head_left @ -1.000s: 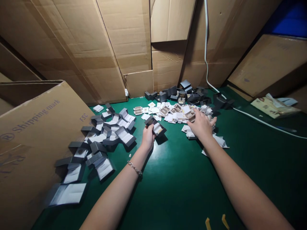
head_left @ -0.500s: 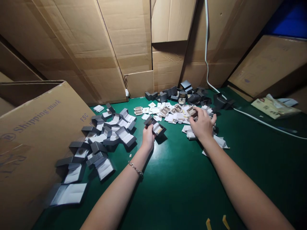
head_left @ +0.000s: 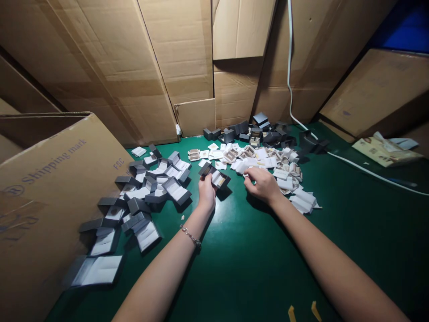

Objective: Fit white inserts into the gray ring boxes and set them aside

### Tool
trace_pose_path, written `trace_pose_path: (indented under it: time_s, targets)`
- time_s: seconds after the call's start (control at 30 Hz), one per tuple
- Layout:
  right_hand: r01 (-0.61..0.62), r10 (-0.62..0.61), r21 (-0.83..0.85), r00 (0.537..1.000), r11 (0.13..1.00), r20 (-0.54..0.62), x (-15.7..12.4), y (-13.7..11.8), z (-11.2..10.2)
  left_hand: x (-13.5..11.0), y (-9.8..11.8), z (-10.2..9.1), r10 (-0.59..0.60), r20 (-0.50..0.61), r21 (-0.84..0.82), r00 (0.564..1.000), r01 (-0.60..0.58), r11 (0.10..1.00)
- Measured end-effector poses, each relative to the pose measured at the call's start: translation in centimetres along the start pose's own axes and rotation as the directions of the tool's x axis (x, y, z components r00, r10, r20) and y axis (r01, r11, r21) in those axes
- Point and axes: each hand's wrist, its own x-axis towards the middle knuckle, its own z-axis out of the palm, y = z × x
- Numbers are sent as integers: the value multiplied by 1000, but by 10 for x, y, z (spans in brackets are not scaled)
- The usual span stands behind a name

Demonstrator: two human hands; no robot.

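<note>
My left hand (head_left: 207,192) is closed around a small dark jewelry box (head_left: 219,178). The box's lid is open, and a pale lining with a yellowish strip shows inside. To its right, my right hand (head_left: 263,183) has thumb and fingers drawn together at the near edge of a pile of white box inserts (head_left: 259,154). Whether those fingertips grip a piece is hidden. Farther left lie several open grey boxes with white linings (head_left: 176,190). Behind the inserts sits a heap of dark boxes (head_left: 241,129).
A large carton (head_left: 63,197) stands on the left of the green table (head_left: 241,264). Stacked cartons (head_left: 181,58) wall off the back. A white cable (head_left: 290,80) runs down onto the table. At right lies a yellowish packet (head_left: 382,150); yellow strips (head_left: 315,311) lie in front.
My right hand has moved left and nearer from the right part of the insert pile, its fingers now closer together. My left hand still holds the box in nearly the same spot.
</note>
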Motion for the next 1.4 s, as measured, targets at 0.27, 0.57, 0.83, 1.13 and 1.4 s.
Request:
trace_pose_path:
  time_s: [0.27,0.57,0.83,1.13,1.4]
  targets:
    - [-205,202,-199,979,958,-35,-3,3,6,-1,0,1,-5,5,-1,1000,5,1000]
    - [-245,244,-150,969,958,-28,-5,1,11,-3,1,0,-41,15,77,999,40,996]
    - [-156,152,124,988,980,42,-1,-5,8,2,-1,-4,26,13,17,1000,-27,999]
    - [-103,87,37,952,994,293,-4,-24,12,2,-2,-6,85,-12,-19,996,-86,996]
    - [-135,99,84,933,987,347,-4,-24,13,3,-7,-13,203,200,96,958,-226,969]
